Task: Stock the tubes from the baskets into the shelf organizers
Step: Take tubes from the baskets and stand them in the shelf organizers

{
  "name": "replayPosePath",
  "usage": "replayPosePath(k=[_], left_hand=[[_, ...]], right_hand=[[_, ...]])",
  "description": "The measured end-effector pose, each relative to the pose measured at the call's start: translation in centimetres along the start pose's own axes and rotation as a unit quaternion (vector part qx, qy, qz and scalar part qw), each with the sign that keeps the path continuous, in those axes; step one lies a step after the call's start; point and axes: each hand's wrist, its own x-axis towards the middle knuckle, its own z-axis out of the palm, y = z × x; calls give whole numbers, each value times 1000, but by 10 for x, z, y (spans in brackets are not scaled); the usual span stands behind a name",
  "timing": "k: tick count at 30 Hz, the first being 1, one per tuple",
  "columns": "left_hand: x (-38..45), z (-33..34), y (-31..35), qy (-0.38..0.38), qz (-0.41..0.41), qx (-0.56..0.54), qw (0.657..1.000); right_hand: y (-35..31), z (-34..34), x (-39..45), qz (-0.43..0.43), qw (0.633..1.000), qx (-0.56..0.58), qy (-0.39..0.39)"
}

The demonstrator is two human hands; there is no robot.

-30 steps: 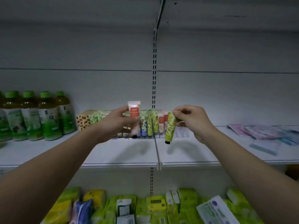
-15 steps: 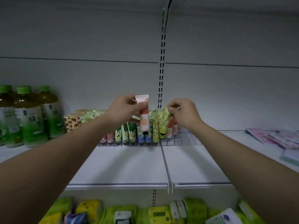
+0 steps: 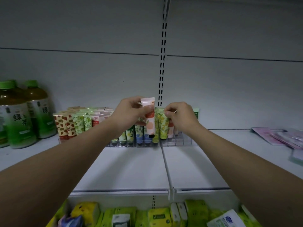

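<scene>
**Two tubes at the organizer**

We held a pink tube [image 3: 149, 119] upright in our left hand [image 3: 129, 113], cap down, thumb and fingers pinching its upper half. Its black cap hung just above the front row of the clear organizer [image 3: 173, 141], approx. over the blue-patterned tubes [image 3: 139, 134]. It was in front of the row, not yet in a slot.

Our right hand [image 3: 182, 117] pinched the top edge of a yellow-green tube [image 3: 163, 126] between thumb and fingertips. That tube stood cap down with its lower end in the organizer, just right of the pink one and beside another yellow-green tube. An orange-pink tube [image 3: 170, 130] stood right of it, partly hidden by the hand. A few slots further right held nothing we could make out.

The organizer sat at the back of the white shelf [image 3: 131, 169], across the seam btw. two shelf boards. Its left part held strawberry-print tubes [image 3: 64, 126], then green-leaf ones [image 3: 82, 122], w/ more rows behind.

Left of that stood green tea bottles [image 3: 18, 122]. At far right lay flat pink packets [image 3: 278, 136]. Below the shelf we saw yellow and green packs [image 3: 157, 216], blurred.
</scene>
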Motion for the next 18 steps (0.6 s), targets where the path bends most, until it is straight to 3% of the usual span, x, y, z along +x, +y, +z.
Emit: replayPosePath(k=[10,18], left_hand=[[2,8,0,-12,0,31,999],[20,31,29,-16,27,82,996]], right_hand=[[9,6,-3,4,1000,16,-24],[34,-31,-5,31,999,29,0]])
